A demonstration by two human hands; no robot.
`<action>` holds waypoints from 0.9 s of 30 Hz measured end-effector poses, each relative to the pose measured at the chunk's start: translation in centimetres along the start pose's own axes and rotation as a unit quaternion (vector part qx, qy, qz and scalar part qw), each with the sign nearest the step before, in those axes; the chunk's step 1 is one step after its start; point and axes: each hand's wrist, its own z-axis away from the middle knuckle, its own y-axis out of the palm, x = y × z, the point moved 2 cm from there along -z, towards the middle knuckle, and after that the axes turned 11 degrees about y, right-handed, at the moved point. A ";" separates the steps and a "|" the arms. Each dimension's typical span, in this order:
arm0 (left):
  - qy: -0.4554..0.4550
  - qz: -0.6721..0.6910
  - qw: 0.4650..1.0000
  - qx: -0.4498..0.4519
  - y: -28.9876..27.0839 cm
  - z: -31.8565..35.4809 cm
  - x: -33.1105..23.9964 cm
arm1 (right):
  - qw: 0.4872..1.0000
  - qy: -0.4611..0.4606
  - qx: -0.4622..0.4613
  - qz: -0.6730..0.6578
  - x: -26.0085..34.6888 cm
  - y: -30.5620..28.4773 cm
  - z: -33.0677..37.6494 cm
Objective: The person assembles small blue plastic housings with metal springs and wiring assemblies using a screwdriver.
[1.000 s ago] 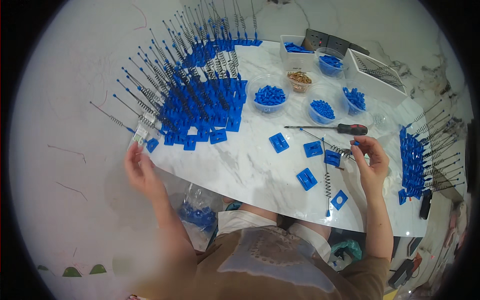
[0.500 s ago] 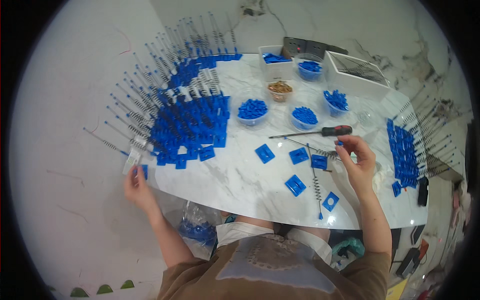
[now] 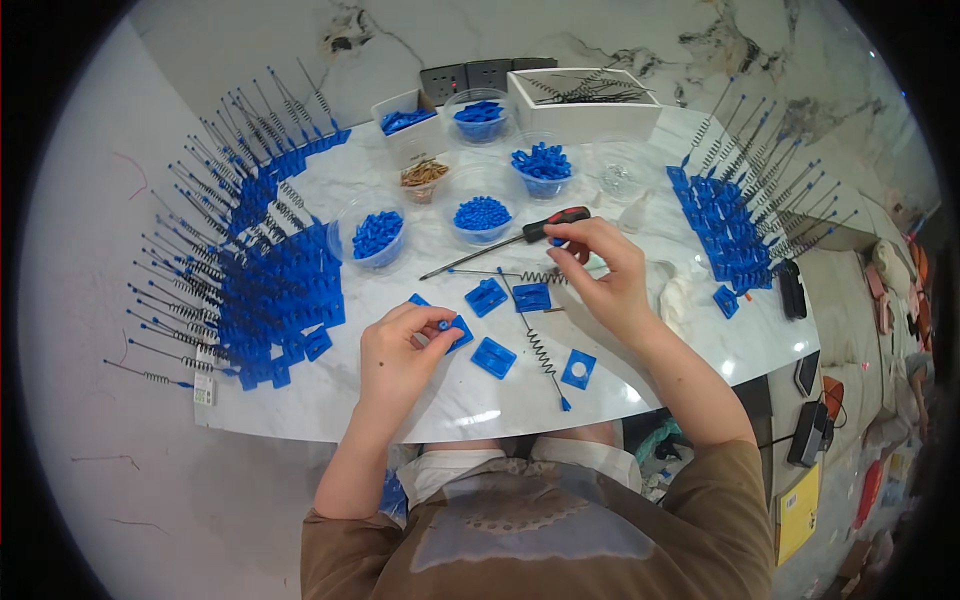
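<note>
My left hand (image 3: pixel 392 352) is closed in a pinch at the near middle of the table, holding a blue square plate (image 3: pixel 460 336) with a small blue knob at the fingertips. My right hand (image 3: pixel 607 272) pinches a small blue plastic piece (image 3: pixel 556 241) above the screwdriver's handle. Below the right fingers lies a rod with a black coil spring (image 3: pixel 543 278). Another sprung rod (image 3: pixel 540 352) with a blue tip points toward me. Several loose blue plates (image 3: pixel 493 357) lie between my hands, one (image 3: pixel 579 369) with a round hole. The left fingers partly cover one more plate.
A red-and-black screwdriver (image 3: pixel 510 240) lies beyond my hands. Tubs of blue parts (image 3: pixel 483 216) and brass-coloured pieces (image 3: pixel 424 174) stand behind it, with a white box (image 3: pixel 590 118) of dark rods. Sprung rods on blue bases crowd the left (image 3: pixel 280 290) and right (image 3: pixel 720 235).
My left hand has come from the table's left edge to the middle with the blue plate. My right hand still pinches its small piece near the screwdriver. The whole view has shifted.
</note>
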 end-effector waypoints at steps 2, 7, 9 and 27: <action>0.018 -0.015 1.000 0.000 0.6 0.1 0.1 | 1.000 0.006 0.004 -0.011 0.2 0.2 0.2; 0.027 0.039 0.998 -0.038 0.7 0.5 -2.0 | 0.986 -0.010 0.126 -0.111 1.4 0.7 1.2; 0.043 0.052 0.997 -0.045 1.2 0.8 -3.2 | 0.977 -0.061 0.158 -0.132 1.7 0.6 1.6; -0.036 -0.117 0.875 -0.468 -16.4 16.8 13.8 | 0.993 0.070 -0.003 -0.095 0.3 0.8 1.1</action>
